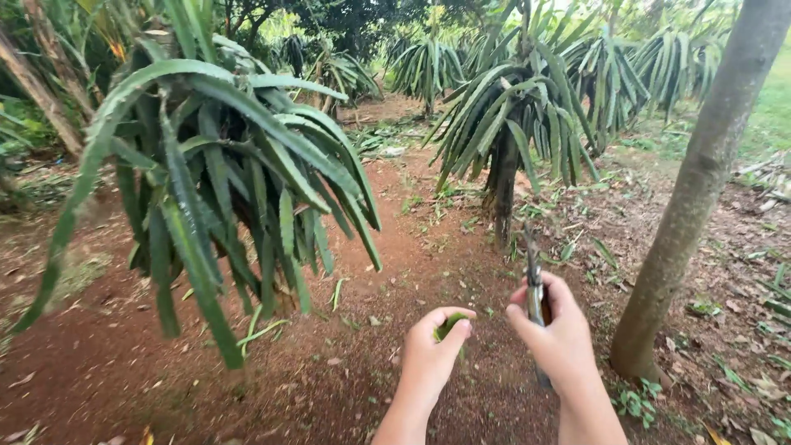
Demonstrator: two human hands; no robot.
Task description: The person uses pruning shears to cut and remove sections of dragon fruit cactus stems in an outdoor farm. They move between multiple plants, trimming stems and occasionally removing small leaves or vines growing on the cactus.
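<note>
We've got our left hand [432,350] curled in a tight grip around a small green cutting [450,325], low over the red soil [395,247], while our right hand [556,330] clamps the pruning shears [534,284] blade-up, safely away from the drooping cactus stems [222,181].

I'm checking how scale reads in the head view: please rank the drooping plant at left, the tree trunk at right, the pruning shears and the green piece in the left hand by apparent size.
1. Drooping plant, though it is closest to the camera.
2. Tree trunk.
3. Pruning shears in the right hand.
4. Green piece in the left hand.
</note>
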